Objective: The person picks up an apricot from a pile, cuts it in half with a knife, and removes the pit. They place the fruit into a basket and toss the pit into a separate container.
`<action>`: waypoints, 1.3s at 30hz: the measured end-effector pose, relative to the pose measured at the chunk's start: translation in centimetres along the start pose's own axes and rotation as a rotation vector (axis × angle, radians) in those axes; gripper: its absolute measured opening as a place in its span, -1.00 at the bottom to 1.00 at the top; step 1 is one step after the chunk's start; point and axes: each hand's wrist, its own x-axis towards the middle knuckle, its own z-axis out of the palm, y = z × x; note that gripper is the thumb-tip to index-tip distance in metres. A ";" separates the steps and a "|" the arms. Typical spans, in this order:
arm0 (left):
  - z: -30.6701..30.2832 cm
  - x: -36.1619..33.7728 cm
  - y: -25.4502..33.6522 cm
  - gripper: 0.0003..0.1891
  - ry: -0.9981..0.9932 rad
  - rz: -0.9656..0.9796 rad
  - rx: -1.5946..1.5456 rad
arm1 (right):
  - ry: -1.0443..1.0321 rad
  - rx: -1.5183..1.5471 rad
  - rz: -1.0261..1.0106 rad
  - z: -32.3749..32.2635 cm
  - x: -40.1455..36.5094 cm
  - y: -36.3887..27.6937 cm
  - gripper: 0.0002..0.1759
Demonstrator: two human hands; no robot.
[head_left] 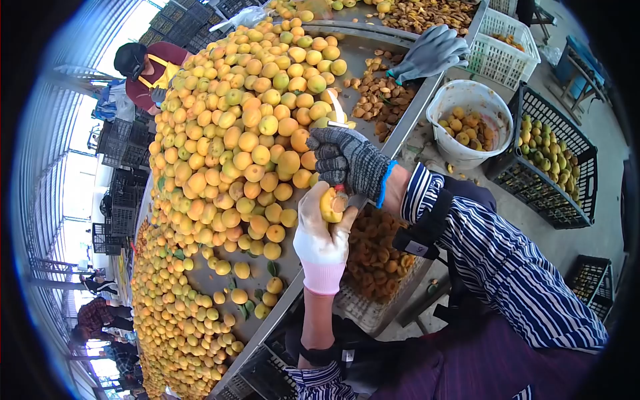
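My left hand [321, 233], in a white glove with a pink cuff, is closed around a yellow apricot [331, 206]. The fruit is cut open, with its brownish inside facing up. My right hand [348, 159], in a dark grey knit glove with a blue edge, is curled around a small knife; its metal blade [358, 201] shows below the fist, right beside the apricot and my left thumb. Most of the knife's handle is hidden by the fingers. A thin white strip [337, 105] sticks up beyond the right knuckles. Just past both hands lies a large heap of apricots [247, 127].
Cut apricot pieces [383, 100] and grey gloves [432, 53] lie by the metal table edge [407, 127]. Below the hands is a crate of apricot halves [377, 253]. A white bucket [443, 100] and a black crate [507, 175] stand right. Another person [150, 73] works across the heap.
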 end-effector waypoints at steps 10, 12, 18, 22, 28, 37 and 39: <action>0.2 -0.6 0.3 -0.48 -0.028 -0.189 -0.260 | -0.065 -0.019 -0.104 1.6 -0.9 -0.1 -0.74; 0.6 -0.7 0.0 -0.49 -0.056 -0.205 -0.215 | -0.130 -0.015 -0.031 1.6 -0.8 -0.4 -0.70; 2.0 -1.3 -0.2 -0.57 -0.069 -0.231 0.059 | 0.182 -1.113 -0.686 2.1 -0.3 2.2 -0.64; 2.3 -1.2 -0.9 -0.57 -0.120 -0.350 0.098 | 0.156 -1.171 -0.738 2.4 -0.9 2.7 -0.64; 0.9 -0.2 -1.9 -0.55 -0.038 -0.408 -0.368 | 0.253 -1.067 -0.376 2.2 -0.8 -1.0 -0.71; -1.7 0.7 -2.6 -0.48 0.133 -0.271 0.052 | -0.102 -1.360 -0.096 0.3 -2.2 0.9 -0.63; -2.0 0.8 -2.3 -0.44 0.136 -0.227 0.146 | -0.142 -1.292 -0.193 -0.1 -1.8 1.5 -0.65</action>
